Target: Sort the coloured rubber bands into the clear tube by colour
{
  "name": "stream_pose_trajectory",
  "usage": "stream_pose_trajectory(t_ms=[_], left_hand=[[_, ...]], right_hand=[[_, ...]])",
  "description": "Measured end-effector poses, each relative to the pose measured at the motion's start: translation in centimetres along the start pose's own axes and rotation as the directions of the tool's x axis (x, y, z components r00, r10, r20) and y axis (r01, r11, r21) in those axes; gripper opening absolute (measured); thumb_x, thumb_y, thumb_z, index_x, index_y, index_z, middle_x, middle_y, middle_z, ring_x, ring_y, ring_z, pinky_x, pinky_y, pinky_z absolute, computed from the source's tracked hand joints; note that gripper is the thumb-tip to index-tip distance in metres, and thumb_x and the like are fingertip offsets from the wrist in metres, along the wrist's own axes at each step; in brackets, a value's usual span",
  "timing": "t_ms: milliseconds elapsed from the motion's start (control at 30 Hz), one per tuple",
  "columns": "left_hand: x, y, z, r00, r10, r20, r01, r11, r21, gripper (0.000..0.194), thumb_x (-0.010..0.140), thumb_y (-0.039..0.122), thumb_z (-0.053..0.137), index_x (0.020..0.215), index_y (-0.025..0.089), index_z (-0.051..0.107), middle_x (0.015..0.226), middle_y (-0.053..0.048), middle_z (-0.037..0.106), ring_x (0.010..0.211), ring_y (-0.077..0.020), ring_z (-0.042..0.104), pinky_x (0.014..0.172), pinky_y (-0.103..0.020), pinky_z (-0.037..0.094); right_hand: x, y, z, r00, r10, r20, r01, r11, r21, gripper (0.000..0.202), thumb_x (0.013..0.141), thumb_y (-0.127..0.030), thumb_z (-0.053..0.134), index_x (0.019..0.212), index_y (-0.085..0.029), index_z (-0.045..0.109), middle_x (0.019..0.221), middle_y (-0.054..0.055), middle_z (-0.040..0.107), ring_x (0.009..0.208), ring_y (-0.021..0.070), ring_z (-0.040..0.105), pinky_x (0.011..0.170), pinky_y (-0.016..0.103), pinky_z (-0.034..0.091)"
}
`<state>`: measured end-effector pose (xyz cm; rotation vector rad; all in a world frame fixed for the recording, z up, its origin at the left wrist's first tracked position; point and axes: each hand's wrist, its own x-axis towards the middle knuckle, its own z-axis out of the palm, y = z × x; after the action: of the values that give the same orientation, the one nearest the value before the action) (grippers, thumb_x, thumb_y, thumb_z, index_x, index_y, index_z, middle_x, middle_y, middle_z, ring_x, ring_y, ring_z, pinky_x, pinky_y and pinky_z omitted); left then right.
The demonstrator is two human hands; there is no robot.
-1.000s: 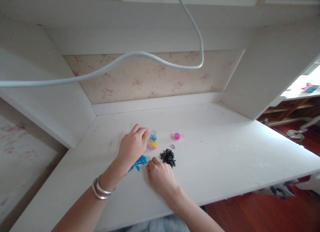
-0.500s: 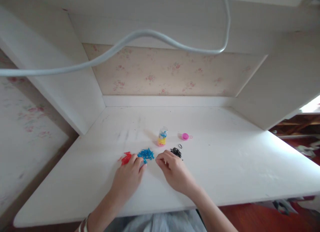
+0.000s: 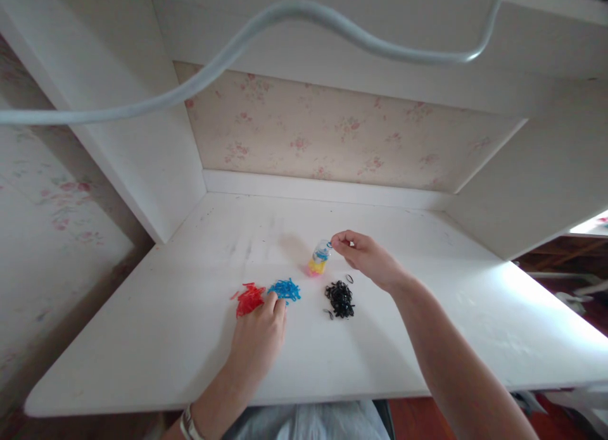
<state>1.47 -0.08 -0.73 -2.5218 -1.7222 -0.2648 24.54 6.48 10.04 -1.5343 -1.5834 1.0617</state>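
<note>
1. Clear jar (image 3: 319,258) stands on the table (image 3: 156,339) just left of my right fingertips, its mouth beside them; pink, yellow and blue layers show inside.
2. My right hand (image 3: 367,256) is pinched narrow, thumb against finger, on a small blue band (image 3: 329,244) at that mouth.
3. My left hand (image 3: 260,331) is at the near edge of the blue pile (image 3: 285,289), fingers bent down; I cannot tell whether they hold anything.
4. Just left of those fingers lies the red pile (image 3: 249,299).
5. Nearer me than my right hand sits the black pile (image 3: 339,299), with a loose black band (image 3: 349,278) between.
6. High beyond both hands runs a pale cable (image 3: 304,11), before floral wallpaper (image 3: 304,130).
</note>
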Motion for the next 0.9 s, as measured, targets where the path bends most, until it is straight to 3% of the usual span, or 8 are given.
stream_pose_trajectory(t_ms=[333, 567, 900], left_hand=[[-0.2, 0.2, 0.5, 1.0, 0.012, -0.017, -0.012, 1.0, -0.008, 0.026, 0.092, 0.016, 0.034, 0.095, 0.022, 0.059, 0.092, -0.005, 0.06, 0.065, -0.0156, 0.061, 0.051, -0.026, 0.039], [-0.3, 0.3, 0.6, 1.0, 0.01, -0.024, -0.01, 1.0, -0.002, 0.026, 0.093, 0.019, 0.034, 0.097, 0.022, 0.06, 0.093, -0.005, 0.061, 0.063, -0.0164, 0.061, 0.049, -0.027, 0.038], [-0.3, 0.5, 0.7, 0.998, -0.011, -0.059, 0.009, 1.0, -0.026, 0.028, 0.096, 0.028, 0.033, 0.096, 0.022, 0.061, 0.094, -0.006, 0.063, 0.065, -0.0151, 0.062, 0.048, -0.025, 0.038]], right_hand=[[1.9, -0.6, 0.0, 1.0, -0.005, 0.016, 0.009, 0.97, -0.241, 0.024, 0.078, -0.036, 0.055, 0.083, -0.017, 0.069, 0.073, 0.0, 0.061, 0.054, 0.008, 0.041, 0.049, 0.02, 0.031], [2.1, -1.1, 0.1, 0.999, 0.047, 0.013, -0.043, 0.974, -0.222, 0.02, 0.075, -0.032, 0.057, 0.081, -0.018, 0.071, 0.071, -0.001, 0.058, 0.052, 0.0072, 0.038, 0.049, 0.02, 0.029], [2.5, -1.2, 0.1, 0.999, 0.032, -0.012, -0.034, 0.976, -0.215, 0.02, 0.071, -0.035, 0.063, 0.078, -0.018, 0.069, 0.072, -0.003, 0.051, 0.052, 0.0061, 0.036, 0.046, 0.018, 0.025]])
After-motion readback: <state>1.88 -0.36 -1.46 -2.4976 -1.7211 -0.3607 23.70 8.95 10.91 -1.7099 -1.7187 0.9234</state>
